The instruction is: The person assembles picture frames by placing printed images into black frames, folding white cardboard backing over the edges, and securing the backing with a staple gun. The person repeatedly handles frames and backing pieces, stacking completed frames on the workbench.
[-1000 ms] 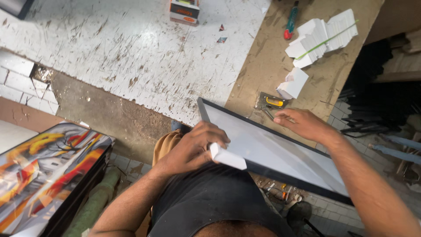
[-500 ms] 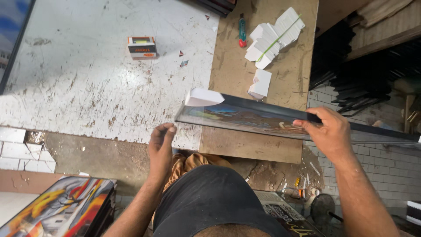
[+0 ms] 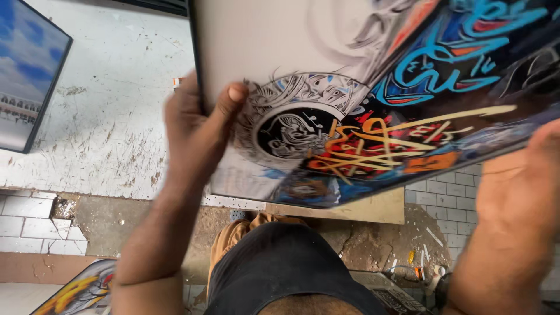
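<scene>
A large framed picture point(image 3: 373, 87) with a colourful calligraphy print fills the upper half of the view, lifted close to the camera with its printed face toward me. My left hand point(image 3: 195, 125) grips its left edge, thumb over the front. My right hand point(image 3: 519, 186) holds its lower right edge from beneath. The frame hides most of the worktable behind it.
A scratched white worktable point(image 3: 111, 105) lies on the left, with another framed picture of sky and clouds point(image 3: 29, 87) lying on it. A wooden board point(image 3: 373, 207) shows under the held frame. A colourful print point(image 3: 79, 291) rests at the floor, bottom left. Small scraps lie at bottom right.
The frame, held flat and edge-on above the table half a second ago, has been tipped up and raised close to the camera. My left hand, then free, now grips its left edge.
</scene>
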